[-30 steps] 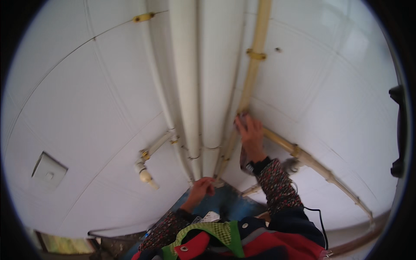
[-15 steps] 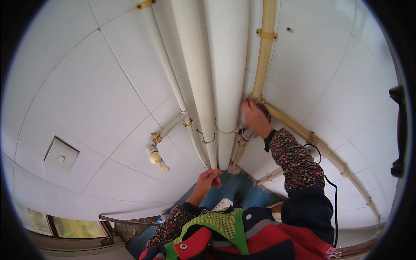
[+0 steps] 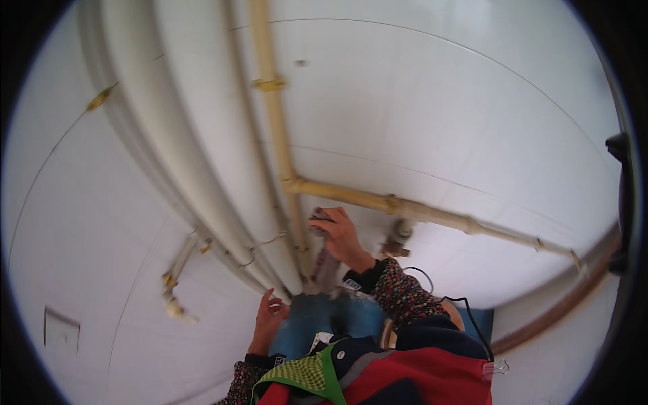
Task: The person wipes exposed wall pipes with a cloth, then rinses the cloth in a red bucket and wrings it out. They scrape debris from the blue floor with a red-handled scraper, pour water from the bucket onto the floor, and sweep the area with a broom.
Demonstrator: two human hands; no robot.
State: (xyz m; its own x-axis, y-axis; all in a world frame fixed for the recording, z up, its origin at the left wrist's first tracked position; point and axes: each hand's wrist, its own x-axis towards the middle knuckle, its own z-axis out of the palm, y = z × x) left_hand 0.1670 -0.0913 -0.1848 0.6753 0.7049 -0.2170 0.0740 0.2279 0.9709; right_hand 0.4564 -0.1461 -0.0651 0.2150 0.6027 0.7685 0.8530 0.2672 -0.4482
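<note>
A bunched greyish-purple cloth (image 3: 327,270) is in my right hand (image 3: 343,237), whose fingers are closed on it. Part of the cloth hangs below the hand, in front of the white wall. Just left of that hand runs the upright yellowed pipe (image 3: 295,216), and its sideways branch (image 3: 351,194) passes above. My left hand (image 3: 269,314) is at the foot of the thick white pipes (image 3: 196,169). Its fingers are loosely bent and apart, with nothing visible in them. Motion blurs the picture, so whether either hand touches a pipe I cannot tell.
A valve-like fitting (image 3: 400,235) sits under the sideways pipe, right of my right hand. On the left wall are a tap (image 3: 177,307) and a square switch plate (image 3: 61,332). A black cable (image 3: 466,312) hangs by my right arm. The floor (image 3: 297,325) is blue.
The view has swung right, so the pipes and tap appear farther left. My right hand with the cloth has come down from the pipe joint. My left hand's fingers have loosened from a pinch.
</note>
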